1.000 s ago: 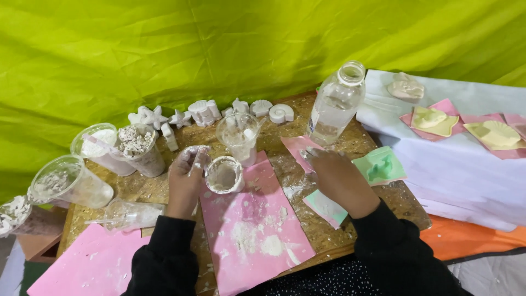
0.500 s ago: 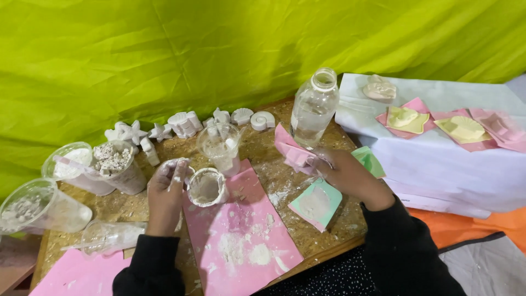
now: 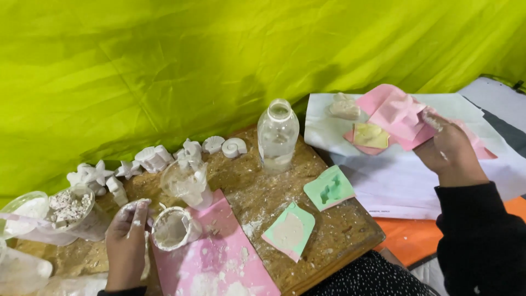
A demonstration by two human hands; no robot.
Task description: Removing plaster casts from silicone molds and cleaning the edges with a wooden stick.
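- Head view, looking down: left hand [image 3: 127,241] flat on the desk [image 3: 257,200], palm down, fingers [image 3: 137,211] loosely together and dusted white, gripping nothing.
- Just beside that hand, touching it or nearly so: small round cup [image 3: 172,229] coated inside with white plaster, resting on the pink sheet [image 3: 219,257].
- Right hand [image 3: 446,151] stretched out to the side over the white paper [image 3: 405,175], wrist bent, fingers clamped on a pink mould [image 3: 397,112] lifted at its edge.
- Under it, a yellow mould [image 3: 370,134] and a white cast piece [image 3: 344,105].
- Centre desk: clear bottle [image 3: 278,134], upright, open-topped, a little water at the bottom.
- Clear cup [image 3: 186,183] smeared with white paste.
- Far left: tub [image 3: 71,211] of white broken bits.
- Two green moulds [image 3: 309,211] near the desk's front edge, one filled pale.
- Along the back: row of white shell casts [image 3: 159,159].
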